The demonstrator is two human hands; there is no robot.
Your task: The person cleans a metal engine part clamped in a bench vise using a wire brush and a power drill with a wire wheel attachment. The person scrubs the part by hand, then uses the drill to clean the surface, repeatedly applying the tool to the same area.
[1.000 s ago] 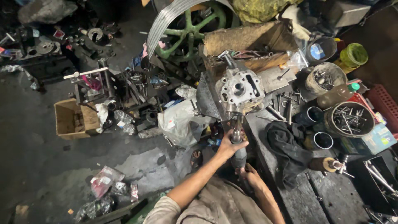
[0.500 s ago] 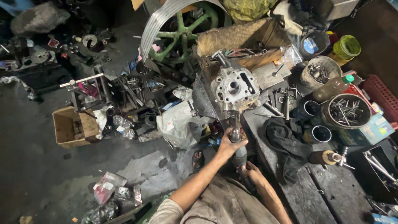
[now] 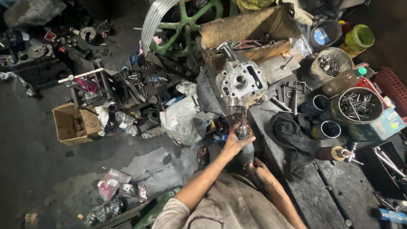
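Brown cardboard box (image 3: 72,124), open, sits on the dark floor at far left, w/ small crumpled plastic bags (image 3: 114,186) lower down, well apart from it. Next to the right, a green spoked metal wheel (image 3: 180,25) stands behind the clutter, and a white plastic sack (image 3: 182,121) lies below it. Left hand (image 3: 234,142) is closed around the upper part of a dark cylindrical power tool (image 3: 243,144), which points up at the grey cast-metal engine part (image 3: 241,82); this part rests at the front edge of the dark workbench (image 3: 330,199), approx. at the middle of the view. Right hand (image 3: 259,171) grips the lower end of the same tool, probably, as it is dim there. Right of the hands lies a black cloth (image 3: 294,138), then a round tin of bolts (image 3: 356,104) and a yellow-green plastic jar (image 3: 359,38) near the top corner.
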